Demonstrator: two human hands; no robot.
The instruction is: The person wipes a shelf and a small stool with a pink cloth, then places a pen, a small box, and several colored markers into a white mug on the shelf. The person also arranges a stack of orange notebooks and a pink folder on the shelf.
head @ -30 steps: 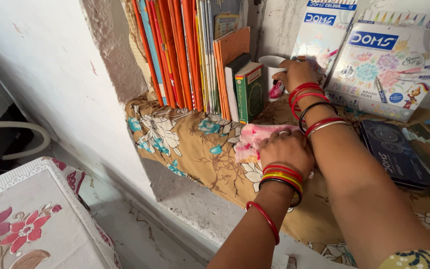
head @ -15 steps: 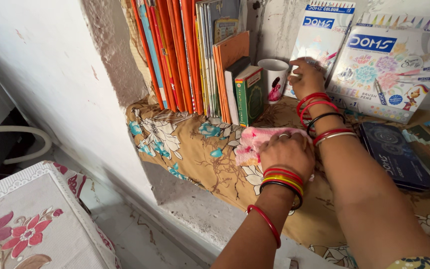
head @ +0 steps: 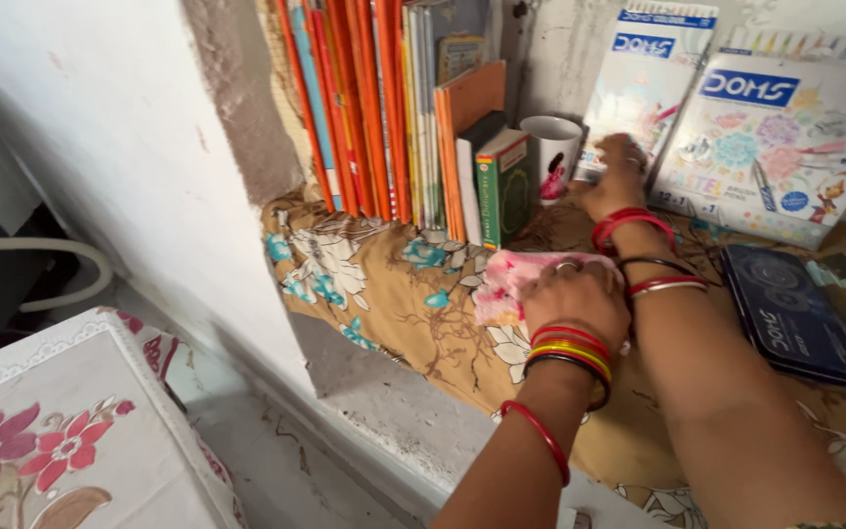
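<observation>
Cloth (head: 503,284), pink and crumpled, lies on the brown flowered cover (head: 384,284) of the shelf, just in front of the row of upright books (head: 384,108). My left hand (head: 577,301) rests on its right end, fingers curled down and pressing it flat against the cover, so most of the cloth sticks out to the left of my knuckles. Its long axis runs roughly left to right along the shelf edge. My left wrist carries red, yellow and black bangles and the forearm comes up from below, bent slightly inward.

My right hand (head: 622,168) is farther back, well apart from the cloth, reaching across over my left arm toward the wall. Its fingers touch the lower edge of a tall white pen box (head: 653,69) that leans beside the white mug (head: 551,147); whether they grip the box or only rest on it I cannot tell. A larger pen box (head: 775,147) leans to the right, and a dark flat case (head: 785,309) lies beside my right forearm.
</observation>
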